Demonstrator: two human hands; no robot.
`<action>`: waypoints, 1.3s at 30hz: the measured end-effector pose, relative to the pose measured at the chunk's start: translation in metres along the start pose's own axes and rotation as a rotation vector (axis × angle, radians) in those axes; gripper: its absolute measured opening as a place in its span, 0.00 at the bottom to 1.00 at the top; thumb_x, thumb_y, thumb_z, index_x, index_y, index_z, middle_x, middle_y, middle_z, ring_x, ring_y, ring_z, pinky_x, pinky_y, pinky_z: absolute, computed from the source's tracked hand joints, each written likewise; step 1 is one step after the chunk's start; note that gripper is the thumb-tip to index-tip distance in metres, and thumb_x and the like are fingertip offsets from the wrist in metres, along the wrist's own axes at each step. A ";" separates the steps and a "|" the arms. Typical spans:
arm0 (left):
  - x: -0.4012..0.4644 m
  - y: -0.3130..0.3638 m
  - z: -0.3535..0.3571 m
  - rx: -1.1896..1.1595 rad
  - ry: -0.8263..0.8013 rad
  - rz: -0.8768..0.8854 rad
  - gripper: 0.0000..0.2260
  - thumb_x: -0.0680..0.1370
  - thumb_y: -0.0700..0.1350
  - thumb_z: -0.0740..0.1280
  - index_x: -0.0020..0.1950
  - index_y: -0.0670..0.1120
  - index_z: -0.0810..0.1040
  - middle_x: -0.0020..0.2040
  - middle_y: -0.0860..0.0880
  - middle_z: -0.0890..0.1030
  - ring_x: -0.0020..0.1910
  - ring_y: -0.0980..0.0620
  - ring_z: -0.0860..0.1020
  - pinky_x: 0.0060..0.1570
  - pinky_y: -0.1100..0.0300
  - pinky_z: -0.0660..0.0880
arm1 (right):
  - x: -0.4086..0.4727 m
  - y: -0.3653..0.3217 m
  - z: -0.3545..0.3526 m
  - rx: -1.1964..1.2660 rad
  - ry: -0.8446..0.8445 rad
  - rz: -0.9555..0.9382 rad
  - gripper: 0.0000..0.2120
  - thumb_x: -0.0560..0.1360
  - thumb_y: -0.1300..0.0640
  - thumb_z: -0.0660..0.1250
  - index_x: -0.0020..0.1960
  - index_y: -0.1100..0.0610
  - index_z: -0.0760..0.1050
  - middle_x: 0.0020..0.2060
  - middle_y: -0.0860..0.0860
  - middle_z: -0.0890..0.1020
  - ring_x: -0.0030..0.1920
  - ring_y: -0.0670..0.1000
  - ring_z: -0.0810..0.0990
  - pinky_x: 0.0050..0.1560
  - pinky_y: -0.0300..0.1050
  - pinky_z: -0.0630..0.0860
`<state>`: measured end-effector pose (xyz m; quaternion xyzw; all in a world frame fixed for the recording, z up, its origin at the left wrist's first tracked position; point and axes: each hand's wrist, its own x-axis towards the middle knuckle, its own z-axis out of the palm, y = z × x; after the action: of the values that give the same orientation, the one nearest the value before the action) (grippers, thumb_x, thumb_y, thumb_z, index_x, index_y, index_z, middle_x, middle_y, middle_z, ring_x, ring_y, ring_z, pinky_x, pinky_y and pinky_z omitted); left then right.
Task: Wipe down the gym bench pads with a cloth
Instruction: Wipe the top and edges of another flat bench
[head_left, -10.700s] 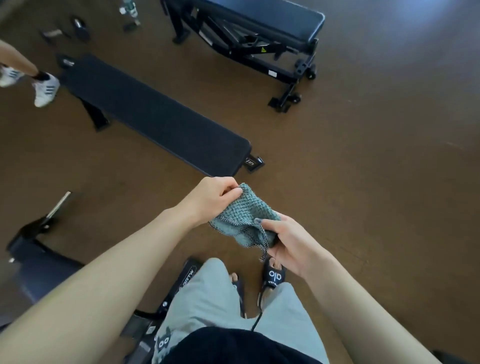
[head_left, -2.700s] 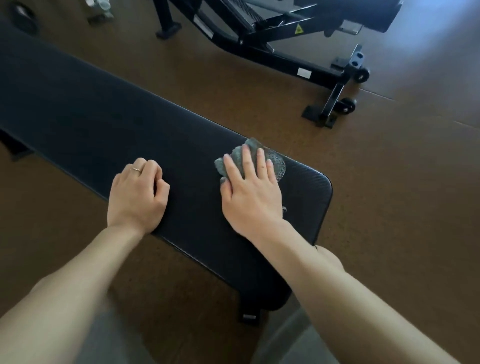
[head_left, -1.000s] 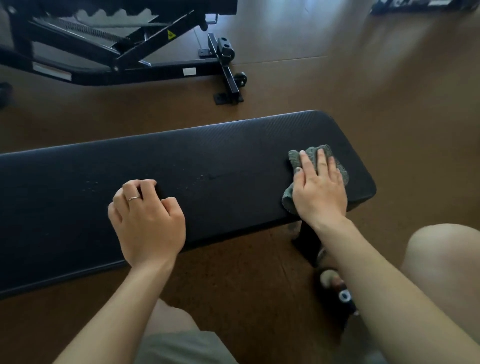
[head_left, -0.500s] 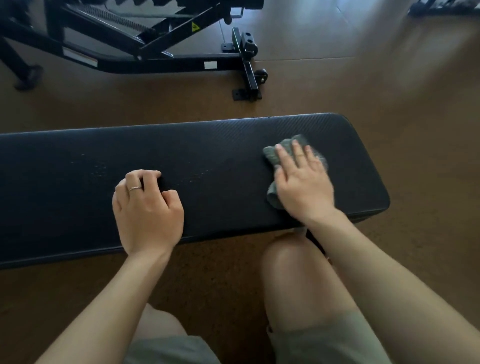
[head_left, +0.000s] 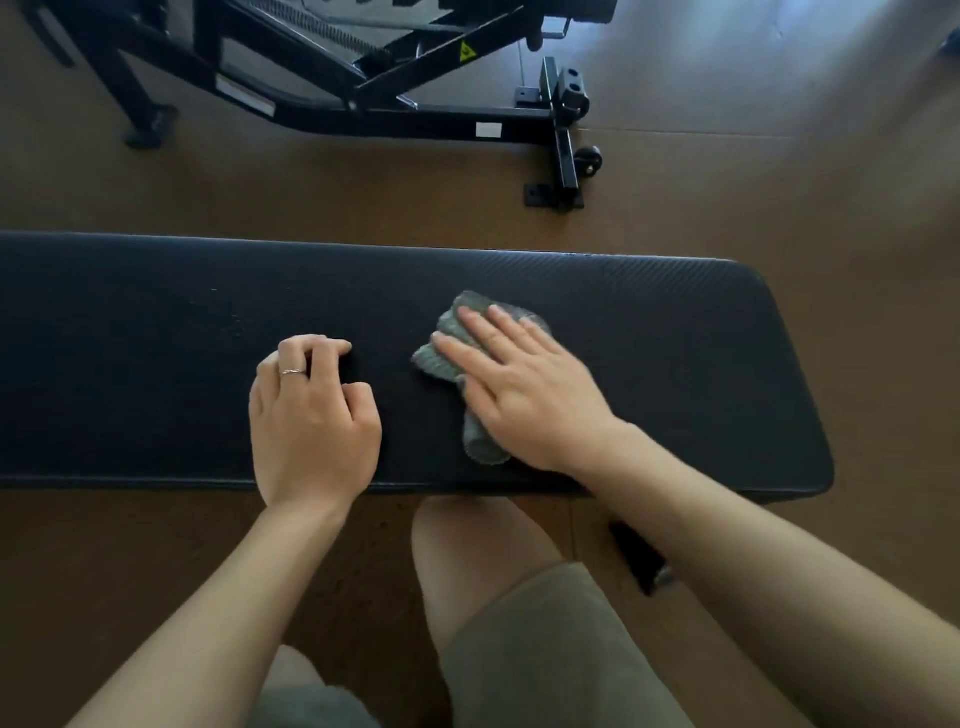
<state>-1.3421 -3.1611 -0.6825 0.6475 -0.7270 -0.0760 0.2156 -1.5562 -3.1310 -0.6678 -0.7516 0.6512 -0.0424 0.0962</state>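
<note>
A long black bench pad (head_left: 675, 353) runs across the view from the left edge to a rounded right end. A grey-green cloth (head_left: 452, 338) lies bunched on the pad near its middle. My right hand (head_left: 524, 389) presses flat on the cloth with straight fingers, covering most of it. My left hand (head_left: 311, 415) rests on the pad just left of the cloth, fingers curled under, a ring on one finger, nothing held. Faint specks show on the pad to the left of that hand.
A black adjustable bench frame (head_left: 395, 114) with wheels stands on the brown floor beyond the pad. My bare knee (head_left: 467, 545) in grey shorts sits just under the pad's near edge. A dark bench foot (head_left: 639, 561) shows beneath my right forearm.
My right hand has slid the cloth leftward along the pad, away from the right end and toward my left hand. The left hand has stayed in place, fingers curled.
</note>
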 end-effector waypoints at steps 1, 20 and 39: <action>0.000 0.000 0.000 -0.001 0.001 -0.008 0.14 0.79 0.41 0.63 0.64 0.45 0.76 0.65 0.45 0.75 0.66 0.41 0.72 0.66 0.42 0.73 | 0.001 0.027 -0.006 -0.013 0.031 0.104 0.26 0.84 0.43 0.44 0.82 0.40 0.52 0.83 0.47 0.52 0.82 0.51 0.47 0.81 0.50 0.43; 0.003 0.011 0.000 0.053 0.003 -0.111 0.16 0.77 0.44 0.57 0.63 0.48 0.76 0.67 0.50 0.72 0.65 0.44 0.71 0.64 0.45 0.70 | 0.038 0.083 -0.013 -0.007 0.026 0.047 0.25 0.85 0.43 0.46 0.82 0.42 0.52 0.83 0.48 0.52 0.82 0.50 0.46 0.81 0.49 0.43; 0.011 -0.012 -0.008 -0.049 -0.078 0.039 0.17 0.80 0.47 0.55 0.65 0.46 0.76 0.66 0.47 0.75 0.64 0.47 0.72 0.64 0.49 0.70 | 0.113 0.019 0.001 0.029 0.144 0.089 0.24 0.84 0.46 0.50 0.78 0.48 0.65 0.77 0.55 0.68 0.77 0.57 0.64 0.78 0.53 0.57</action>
<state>-1.3288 -3.1719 -0.6771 0.6242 -0.7453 -0.1145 0.2045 -1.5579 -3.2453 -0.6795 -0.7156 0.6884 -0.1012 0.0617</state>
